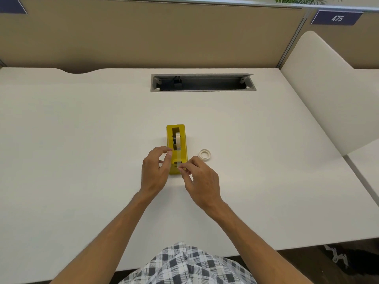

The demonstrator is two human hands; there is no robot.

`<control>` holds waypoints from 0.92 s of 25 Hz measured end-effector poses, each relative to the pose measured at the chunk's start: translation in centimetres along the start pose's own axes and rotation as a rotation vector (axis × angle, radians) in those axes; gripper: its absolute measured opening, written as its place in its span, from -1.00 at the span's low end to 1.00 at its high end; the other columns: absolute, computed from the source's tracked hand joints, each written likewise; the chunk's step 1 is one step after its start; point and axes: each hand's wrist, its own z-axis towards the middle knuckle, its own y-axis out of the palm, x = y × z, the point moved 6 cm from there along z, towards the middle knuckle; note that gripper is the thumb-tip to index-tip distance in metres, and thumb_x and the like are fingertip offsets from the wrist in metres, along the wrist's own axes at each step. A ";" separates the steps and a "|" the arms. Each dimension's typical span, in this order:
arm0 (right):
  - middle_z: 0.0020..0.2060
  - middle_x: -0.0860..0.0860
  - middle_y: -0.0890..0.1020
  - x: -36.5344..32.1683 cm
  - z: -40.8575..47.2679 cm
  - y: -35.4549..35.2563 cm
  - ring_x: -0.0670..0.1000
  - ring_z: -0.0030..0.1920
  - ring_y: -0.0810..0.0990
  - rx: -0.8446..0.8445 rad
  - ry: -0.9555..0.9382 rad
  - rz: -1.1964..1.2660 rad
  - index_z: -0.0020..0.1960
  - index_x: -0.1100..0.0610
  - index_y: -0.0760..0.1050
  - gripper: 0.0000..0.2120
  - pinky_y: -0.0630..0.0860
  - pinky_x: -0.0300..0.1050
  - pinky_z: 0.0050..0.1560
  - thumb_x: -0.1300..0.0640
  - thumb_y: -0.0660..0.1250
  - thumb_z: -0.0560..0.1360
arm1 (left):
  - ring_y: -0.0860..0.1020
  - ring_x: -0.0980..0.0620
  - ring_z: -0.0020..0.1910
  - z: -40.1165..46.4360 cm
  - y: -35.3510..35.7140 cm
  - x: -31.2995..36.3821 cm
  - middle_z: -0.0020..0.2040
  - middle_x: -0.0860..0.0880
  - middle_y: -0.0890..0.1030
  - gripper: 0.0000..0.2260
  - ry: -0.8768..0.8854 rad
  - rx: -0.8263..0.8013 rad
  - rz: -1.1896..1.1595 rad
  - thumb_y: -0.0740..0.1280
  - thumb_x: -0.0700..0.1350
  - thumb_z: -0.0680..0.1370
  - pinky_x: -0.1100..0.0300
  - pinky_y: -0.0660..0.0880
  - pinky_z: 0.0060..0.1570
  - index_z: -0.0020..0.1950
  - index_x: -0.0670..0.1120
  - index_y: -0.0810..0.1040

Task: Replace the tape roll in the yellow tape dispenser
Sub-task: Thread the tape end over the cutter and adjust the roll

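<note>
The yellow tape dispenser (pixel 183 148) stands upright in the middle of the white desk (pixel 82 140), its cutter end toward me. A tape roll (pixel 176 140) sits in its slot, and a clear strip of tape (pixel 178 155) runs from the roll down to the cutter. My right hand (pixel 200 182) pinches the free end of that strip at the cutter. My left hand (pixel 154 171) hovers at the dispenser's left side, fingers curled and apart, with the thumb near the dispenser's edge. A small, nearly used-up roll (pixel 204 154) lies flat on the desk to the dispenser's right.
A recessed cable tray (pixel 203 89) with a raised lid opens in the desk behind the dispenser. A tan partition wall (pixel 143 33) closes off the back, and a white divider panel (pixel 320 89) stands on the right. My plaid clothing (pixel 184 265) shows at the bottom.
</note>
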 end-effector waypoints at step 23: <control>-0.28 -0.02 0.53 1.5 0.3 1.8 -0.03 -0.36 0.50 -0.017 0.030 0.002 -0.02 0.07 0.66 -0.91 0.36 -0.23 -0.43 0.11 0.39 0.52 | 0.55 0.04 0.10 -2.1 0.6 -0.3 0.12 0.00 0.60 -0.82 -0.065 -0.066 -0.049 0.36 -0.18 0.54 0.18 0.54 0.02 0.14 -0.12 0.61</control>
